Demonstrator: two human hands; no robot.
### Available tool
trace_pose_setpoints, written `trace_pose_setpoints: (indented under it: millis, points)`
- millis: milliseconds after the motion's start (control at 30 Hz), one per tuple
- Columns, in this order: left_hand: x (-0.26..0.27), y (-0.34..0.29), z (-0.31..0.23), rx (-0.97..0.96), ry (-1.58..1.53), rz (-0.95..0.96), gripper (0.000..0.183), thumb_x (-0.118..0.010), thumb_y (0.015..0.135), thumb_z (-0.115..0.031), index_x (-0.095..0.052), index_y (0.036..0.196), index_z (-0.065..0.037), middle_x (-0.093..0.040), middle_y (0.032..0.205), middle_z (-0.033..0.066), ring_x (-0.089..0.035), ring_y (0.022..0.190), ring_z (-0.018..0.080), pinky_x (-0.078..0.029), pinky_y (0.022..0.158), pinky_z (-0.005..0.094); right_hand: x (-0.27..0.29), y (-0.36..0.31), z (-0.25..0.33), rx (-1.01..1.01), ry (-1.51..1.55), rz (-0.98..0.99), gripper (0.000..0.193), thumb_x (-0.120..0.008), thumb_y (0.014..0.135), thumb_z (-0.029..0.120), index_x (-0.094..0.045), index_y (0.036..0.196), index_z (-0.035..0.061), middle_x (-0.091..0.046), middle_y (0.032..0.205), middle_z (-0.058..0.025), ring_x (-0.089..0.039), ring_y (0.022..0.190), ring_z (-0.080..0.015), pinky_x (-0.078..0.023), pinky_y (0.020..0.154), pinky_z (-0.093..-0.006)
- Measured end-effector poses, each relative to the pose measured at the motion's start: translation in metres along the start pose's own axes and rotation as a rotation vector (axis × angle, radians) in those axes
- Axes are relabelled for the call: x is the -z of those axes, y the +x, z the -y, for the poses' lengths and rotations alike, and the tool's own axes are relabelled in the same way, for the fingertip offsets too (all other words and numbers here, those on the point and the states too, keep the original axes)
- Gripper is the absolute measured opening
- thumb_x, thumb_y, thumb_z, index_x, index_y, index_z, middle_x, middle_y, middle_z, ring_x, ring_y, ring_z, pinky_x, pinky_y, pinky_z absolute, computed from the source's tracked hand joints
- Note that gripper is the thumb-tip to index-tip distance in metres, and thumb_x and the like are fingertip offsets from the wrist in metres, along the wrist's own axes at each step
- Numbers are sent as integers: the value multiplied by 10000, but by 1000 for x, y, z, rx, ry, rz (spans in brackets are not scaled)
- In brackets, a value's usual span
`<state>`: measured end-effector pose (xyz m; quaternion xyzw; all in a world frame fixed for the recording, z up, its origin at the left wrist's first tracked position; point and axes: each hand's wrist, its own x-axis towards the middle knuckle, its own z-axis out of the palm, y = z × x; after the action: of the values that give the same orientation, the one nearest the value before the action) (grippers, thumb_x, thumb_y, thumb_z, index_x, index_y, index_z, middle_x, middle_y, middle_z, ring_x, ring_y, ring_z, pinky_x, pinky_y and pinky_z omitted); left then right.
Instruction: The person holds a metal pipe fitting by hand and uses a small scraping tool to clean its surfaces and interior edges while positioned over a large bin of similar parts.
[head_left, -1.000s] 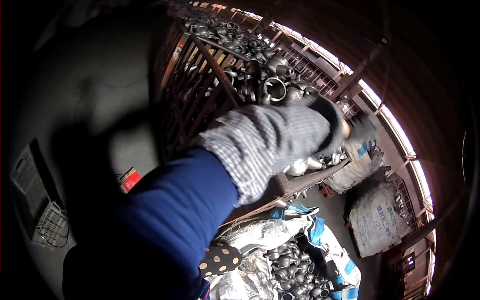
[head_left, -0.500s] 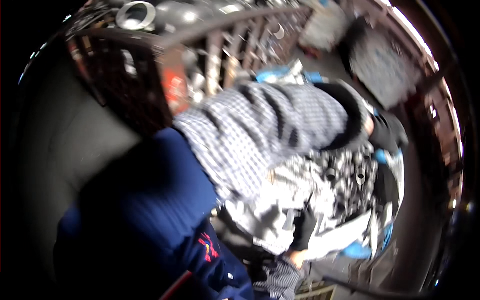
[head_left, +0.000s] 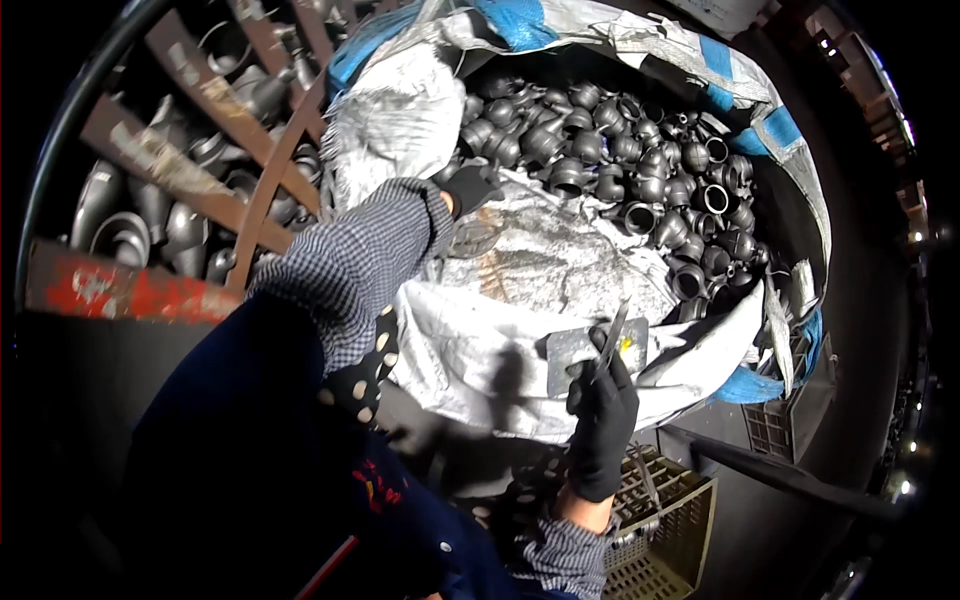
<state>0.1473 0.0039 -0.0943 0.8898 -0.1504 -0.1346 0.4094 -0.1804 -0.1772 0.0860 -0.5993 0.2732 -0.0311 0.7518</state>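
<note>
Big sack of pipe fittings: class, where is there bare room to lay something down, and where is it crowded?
The free patch is the crumpled sack cloth between the left hand and the right hand, which holds a flat metal piece. Behind it the pipe fittings lie packed together. The rack at left is also full.

Flat grey rectangular metal plate (head_left: 580, 352) w/ small yellow mark near one edge, held up on edge, slightly tilted, over crumpled white woven sack (head_left: 520, 300). Thin metal strip (head_left: 612, 335) leans diagonally across plate's right side, touching it.
</note>
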Motion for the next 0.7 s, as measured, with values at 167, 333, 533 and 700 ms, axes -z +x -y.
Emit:
trace_pose_setpoints:
  millis: [167, 333, 533, 700]
  points:
    - [-18, 61, 2, 81, 156, -28, 582, -709, 792, -343, -496, 1251, -54, -584, 1147, 165, -564, 1082, 286, -452, 905, 389, -13, 12, 4, -109, 25, -27, 413, -507, 923, 169, -522, 1283, -33, -587, 712, -34, -438, 524, -55, -324, 488, -193]
    - [-33, 146, -14, -311, 508, -203, 712, -602, 862, -363, -251, 1465, -224, -380, 1376, 210, -488, 1213, 339, -440, 958, 448, -11, 29, -8, -167, 45, 22, 392, -471, 942, 141, -522, 1299, -13, -586, 744, -25, -455, 562, -40, -340, 504, -182]
    - [-61, 228, -5, -106, 256, -25, 791, -694, 805, -388, -270, 1447, -202, -422, 1364, 207, -593, 1081, 332, -507, 906, 439, -12, 38, -9, -318, -4, -48, 465, -502, 889, 149, -480, 1298, -73, -601, 769, -63, -481, 565, -69, -368, 501, -195]
    - [-50, 202, -26, -110, 523, -51, 808, -566, 820, -619, -312, 1422, -143, -500, 1344, 150, -538, 1172, 328, -452, 968, 448, -15, 41, -10, -305, 10, -45, 485, -492, 872, 129, -455, 1293, -110, -604, 785, -93, -486, 549, -83, -390, 489, -214]
